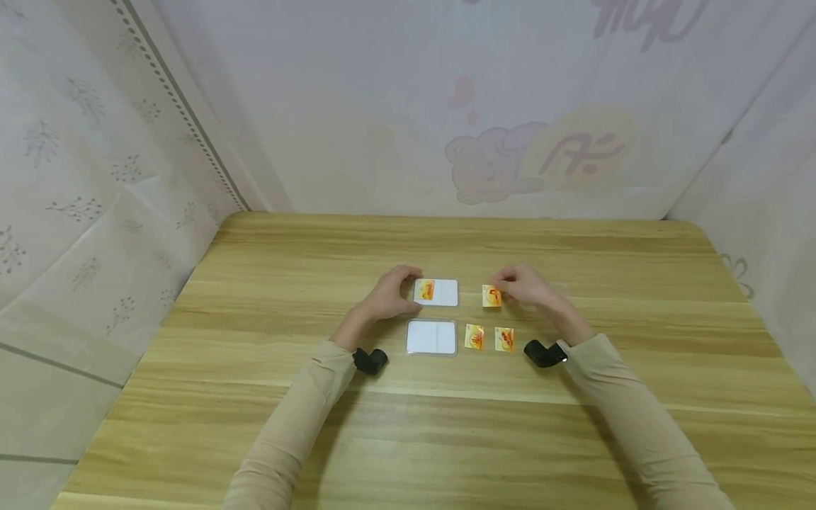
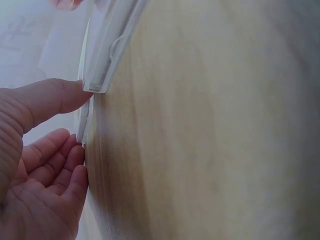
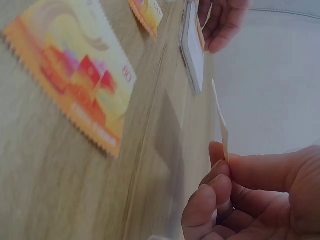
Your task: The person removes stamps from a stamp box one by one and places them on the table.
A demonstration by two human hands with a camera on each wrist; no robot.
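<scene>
My right hand [image 1: 521, 283] pinches a yellow-and-orange postage stamp [image 1: 491, 296] at its edge between thumb and fingers. In the right wrist view that stamp [image 3: 220, 122] is seen edge-on, raised over the table. My left hand [image 1: 390, 292] grips the left end of the far clear plastic case [image 1: 446, 292], thumb on the near side and fingers on the far side. On this case's white insert, another stamp [image 1: 425, 290] lies at the left. Nearer me rests a second clear case [image 1: 422, 337] with a bare white insert.
Two more stamps, one left [image 1: 474, 337] and one right [image 1: 504, 339], lie on the wooden table [image 1: 408, 439] beside the near case. Black wrist cameras, left [image 1: 370, 361] and right [image 1: 545, 353], sit close to the tabletop. A patterned curtain [image 1: 357, 106] hangs behind the table.
</scene>
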